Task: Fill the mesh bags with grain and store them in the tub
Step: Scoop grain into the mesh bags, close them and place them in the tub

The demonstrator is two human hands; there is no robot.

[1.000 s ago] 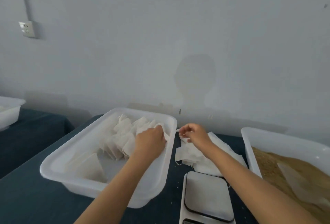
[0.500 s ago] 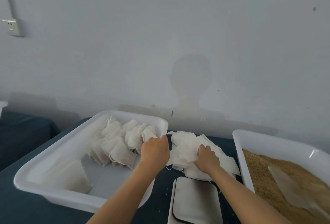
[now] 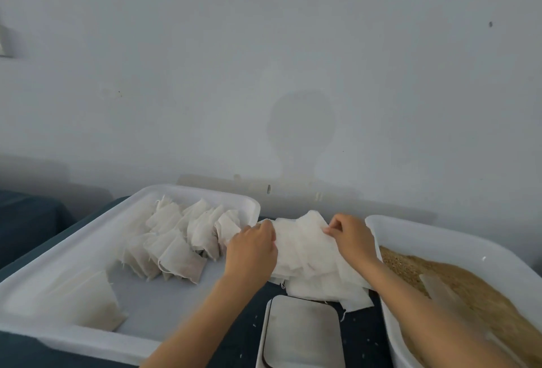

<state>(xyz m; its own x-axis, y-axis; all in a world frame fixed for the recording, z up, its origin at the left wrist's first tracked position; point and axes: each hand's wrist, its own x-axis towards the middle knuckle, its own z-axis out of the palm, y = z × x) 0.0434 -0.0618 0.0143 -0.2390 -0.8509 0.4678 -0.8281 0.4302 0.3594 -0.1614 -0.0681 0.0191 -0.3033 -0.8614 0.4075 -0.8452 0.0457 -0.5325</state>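
Note:
A pile of empty white mesh bags [image 3: 311, 262] lies on the dark table between two white tubs. My left hand [image 3: 252, 250] rests on the pile's left edge with its fingers curled over the bags. My right hand [image 3: 350, 234] pinches the far right corner of the top bag. The left tub [image 3: 88, 247] holds several filled mesh bags [image 3: 181, 244] in rows. The right tub [image 3: 440, 238] holds brown grain [image 3: 457, 282] with a clear scoop [image 3: 437, 288] lying in it.
A small scale with a grey platform [image 3: 302, 332] sits at the near edge, just below the bag pile. A lone flat bag [image 3: 93, 300] lies in the left tub's near corner. The grey wall stands close behind the table.
My right hand moved from the pile's near side up to its far right corner and now pinches a bag. My left hand stayed at the pile's left edge. The view shifted slightly.

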